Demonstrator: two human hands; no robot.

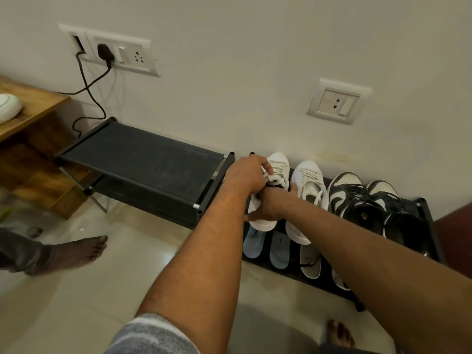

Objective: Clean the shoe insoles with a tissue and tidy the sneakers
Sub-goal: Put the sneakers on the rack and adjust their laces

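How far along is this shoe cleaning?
Looks done: the other white sneaker and the black-and-white pair stand on the rack. In hand: the left hand grips the laces of a white sneaker; the right hand holds its heel end. Left: what look like insoles lie below, outside the shoes; nothing shows whether they've been wiped.

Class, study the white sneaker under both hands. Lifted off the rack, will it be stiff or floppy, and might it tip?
The white sneaker likely holds its shape; its sole looks thick. Its laces, bunched under the left hand, look loose and would probably dangle. With the right hand round its heel end, tipping seems unlikely.
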